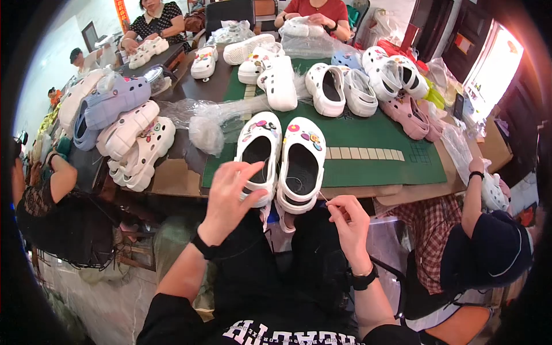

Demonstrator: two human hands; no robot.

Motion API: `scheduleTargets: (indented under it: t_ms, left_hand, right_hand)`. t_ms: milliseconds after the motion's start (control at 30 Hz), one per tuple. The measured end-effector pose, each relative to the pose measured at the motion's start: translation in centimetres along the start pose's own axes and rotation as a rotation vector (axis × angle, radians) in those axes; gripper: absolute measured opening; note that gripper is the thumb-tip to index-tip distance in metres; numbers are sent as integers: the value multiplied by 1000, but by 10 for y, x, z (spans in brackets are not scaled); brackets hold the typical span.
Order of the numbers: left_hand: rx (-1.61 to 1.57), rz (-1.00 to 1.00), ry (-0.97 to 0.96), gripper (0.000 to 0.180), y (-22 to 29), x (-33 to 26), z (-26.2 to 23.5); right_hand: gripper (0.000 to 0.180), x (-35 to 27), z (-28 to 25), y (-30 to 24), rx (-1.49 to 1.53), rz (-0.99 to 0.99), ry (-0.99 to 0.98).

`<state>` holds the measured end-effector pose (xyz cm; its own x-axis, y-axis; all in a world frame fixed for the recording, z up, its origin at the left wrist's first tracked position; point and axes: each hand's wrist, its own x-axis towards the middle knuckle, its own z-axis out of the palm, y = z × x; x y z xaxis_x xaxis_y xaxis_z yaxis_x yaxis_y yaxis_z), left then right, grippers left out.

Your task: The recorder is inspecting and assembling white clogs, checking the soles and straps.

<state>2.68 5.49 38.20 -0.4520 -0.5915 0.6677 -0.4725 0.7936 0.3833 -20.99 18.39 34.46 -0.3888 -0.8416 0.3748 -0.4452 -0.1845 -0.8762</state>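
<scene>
A pair of white clogs with colourful charms stands side by side at the table's near edge, toes away from me: the left clog (259, 134) and the right clog (303, 138). My left hand (227, 198) is over the left clog's heel, its thumb and index finger spread apart. Beside the right clog's heel, my right hand (349, 221) pinches a thin pale thread (323, 196) that runs toward that heel. A fine loop of thread shows inside the right clog's opening. Where the thread runs between the shoes is too fine to follow.
Clogs crowd the green mat (368, 164): white ones (280, 83) ahead, pink ones (405, 117) at right, and a stack with a blue clog (118, 100) at left. Crumpled clear plastic (207, 129) lies left of the pair. Other people sit around the table, several handling shoes.
</scene>
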Motion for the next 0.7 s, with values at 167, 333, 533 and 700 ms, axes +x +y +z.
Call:
scheduleTargets:
  t_ms: [167,333,533,700]
  left_hand:
    - [210,-443,-280,56,-3,47,34]
    - [129,-548,-646,59,-19,76,57]
    - [94,-456,-305,36,-11,42,56]
    - [68,-457,-117,32,11,20,36]
  right_hand:
    - [5,-23,4,-3,72,66,-63]
    - [8,-48,-3,12,153,173,-60]
    - [7,-65,-14,22,225,285,-76]
    - [8,-73,-22,30,265,314,-8]
